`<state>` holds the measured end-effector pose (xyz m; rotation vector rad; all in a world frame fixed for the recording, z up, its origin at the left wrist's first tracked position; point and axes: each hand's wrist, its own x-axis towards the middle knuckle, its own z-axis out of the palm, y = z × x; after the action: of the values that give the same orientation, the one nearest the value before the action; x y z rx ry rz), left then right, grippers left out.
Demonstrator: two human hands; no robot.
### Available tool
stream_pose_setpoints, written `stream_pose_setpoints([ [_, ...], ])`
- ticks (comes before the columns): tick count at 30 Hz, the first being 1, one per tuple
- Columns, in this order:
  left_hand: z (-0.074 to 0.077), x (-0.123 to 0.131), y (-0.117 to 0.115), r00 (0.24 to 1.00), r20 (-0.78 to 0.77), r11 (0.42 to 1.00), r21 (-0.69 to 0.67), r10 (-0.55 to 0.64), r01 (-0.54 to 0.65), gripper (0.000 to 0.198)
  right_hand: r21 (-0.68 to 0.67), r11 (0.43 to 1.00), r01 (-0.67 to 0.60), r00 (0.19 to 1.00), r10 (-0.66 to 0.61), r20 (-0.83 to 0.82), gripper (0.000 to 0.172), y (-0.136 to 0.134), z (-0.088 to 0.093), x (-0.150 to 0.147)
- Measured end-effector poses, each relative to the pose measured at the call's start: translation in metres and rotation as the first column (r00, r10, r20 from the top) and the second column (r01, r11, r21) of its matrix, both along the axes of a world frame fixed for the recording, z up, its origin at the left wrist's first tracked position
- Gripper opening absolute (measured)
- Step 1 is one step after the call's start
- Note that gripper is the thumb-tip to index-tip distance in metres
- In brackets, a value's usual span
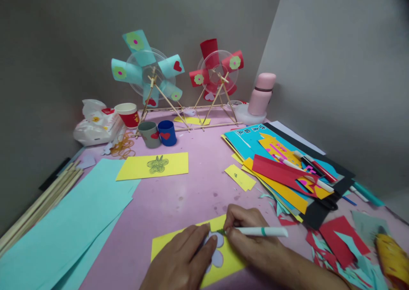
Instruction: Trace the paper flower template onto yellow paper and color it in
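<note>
A sheet of yellow paper (162, 246) lies on the pink table in front of me. On it is a pale lavender cutout with rounded lobes (217, 258), partly covered by my fingers. My left hand (182, 260) rests over the cutout with its fingers stretched out, pressing it to the paper. In my right hand (247, 234) is a white marker with a green band (271, 231), its tip end hidden by my fingers at the cutout's upper edge. A short dark green mark shows there. Beyond lies another yellow sheet (179, 164) bearing a drawn green butterfly.
Teal sheets (79, 213) and wooden sticks (44, 200) lie left. Stacked coloured papers (246, 140), markers and scraps (338, 243) lie right. Two paper wheels on stick frames (153, 83), two small cups (166, 133) and a pink bottle (260, 96) stand behind.
</note>
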<state>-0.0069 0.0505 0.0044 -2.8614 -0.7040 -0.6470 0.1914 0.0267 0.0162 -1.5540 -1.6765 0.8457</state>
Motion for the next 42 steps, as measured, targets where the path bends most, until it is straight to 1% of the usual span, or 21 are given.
stream_pose_setpoints([
  [7, -0.003, -0.002, 0.001, 1.0, -0.012, 1.0, 0.002, 0.006, -0.006, 0.04, 0.009, 1.0, 0.021, 1.0, -0.021, 0.008, 0.01, 0.0, -0.003, 0.002],
  [12, -0.004, -0.003, 0.0, 0.999, -0.04, 1.0, 0.008, 0.013, -0.013, 0.04, 0.014, 0.999, 0.04, 0.999, -0.041, 0.023, 0.009, 0.0, 0.001, 0.001],
  [16, -0.006, -0.006, 0.0, 0.996, -0.088, 1.0, 0.005, 0.018, -0.018, 0.039, -0.025, 0.999, 0.027, 1.0, -0.027, 0.003, 0.007, 0.0, 0.007, 0.0],
  [20, -0.008, -0.007, -0.001, 0.995, -0.101, 1.0, 0.004, 0.012, -0.011, 0.039, -0.035, 0.998, 0.049, 0.999, -0.049, 0.018, 0.008, -0.002, 0.007, 0.001],
  [24, -0.006, -0.005, 0.0, 0.996, -0.093, 1.0, 0.006, 0.014, -0.014, 0.039, -0.031, 0.998, 0.062, 0.997, -0.061, 0.042, 0.008, -0.004, 0.005, 0.002],
  [28, -0.004, -0.003, 0.0, 0.998, -0.065, 1.0, 0.014, 0.012, -0.012, 0.04, -0.046, 0.998, 0.031, 0.999, -0.031, 0.015, 0.008, -0.003, 0.006, 0.002],
  [33, -0.002, -0.004, 0.0, 0.998, -0.068, 1.0, 0.011, 0.015, -0.014, 0.037, -0.02, 0.998, 0.063, 0.998, -0.062, 0.017, 0.008, -0.003, 0.006, 0.001],
  [38, 0.002, -0.001, 0.002, 1.0, -0.029, 0.999, 0.033, 0.004, -0.003, 0.036, -0.043, 0.999, 0.03, 0.999, -0.03, -0.015, 0.007, -0.003, 0.005, 0.001],
  [42, 0.003, -0.001, 0.002, 1.0, -0.021, 1.0, 0.031, -0.001, 0.001, 0.037, -0.034, 0.998, 0.046, 0.999, -0.045, 0.03, 0.007, -0.004, 0.004, 0.002],
])
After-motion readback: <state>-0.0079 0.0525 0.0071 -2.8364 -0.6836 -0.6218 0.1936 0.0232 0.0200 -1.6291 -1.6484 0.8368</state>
